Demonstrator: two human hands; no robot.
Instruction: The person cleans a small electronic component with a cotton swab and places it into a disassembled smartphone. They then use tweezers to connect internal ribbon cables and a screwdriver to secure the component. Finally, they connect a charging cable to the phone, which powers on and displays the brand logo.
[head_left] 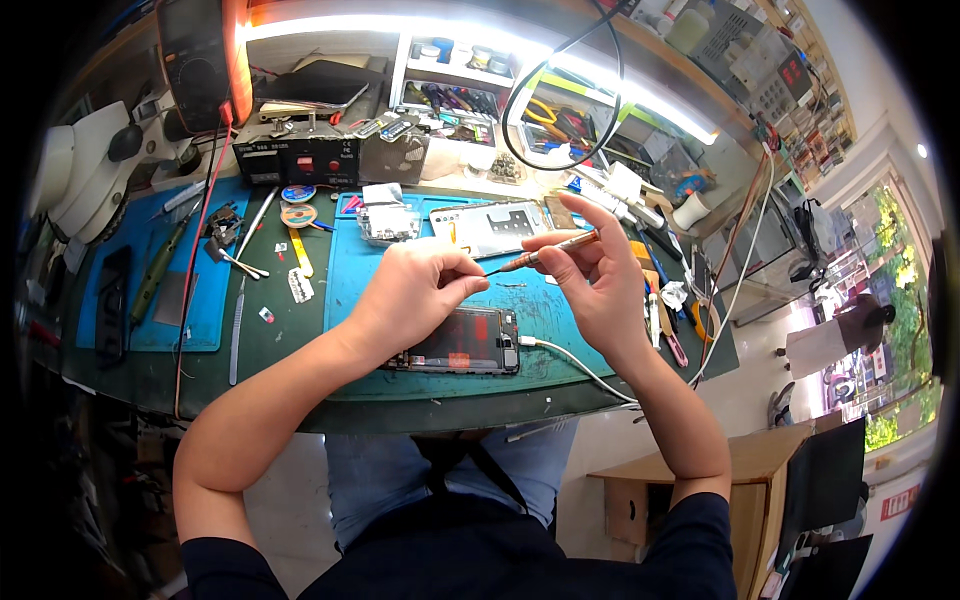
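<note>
In my right hand (598, 275) is a slim screwdriver (550, 250) with a copper-coloured handle, its thin shaft pointing left. The fingertips of my left hand (425, 290) pinch together at the shaft's tip; whether a tiny part sits between them is too small to tell. Below my hands lies an opened smartphone (463, 342) with dark insides and red patches. A white cable (570, 352) ends in a plug at the phone's right edge. Behind my hands rests a silver phone back panel (487, 228), next to a clear box (390, 220) of small parts.
A blue work mat (350, 290) lies under the phone. Tweezers (237, 335), cotton swabs (243, 263) and a solder spool (299, 215) are on the left. Pliers (703, 322) and other tools crowd the right edge. A black cable loop (507, 100) hangs above the bench.
</note>
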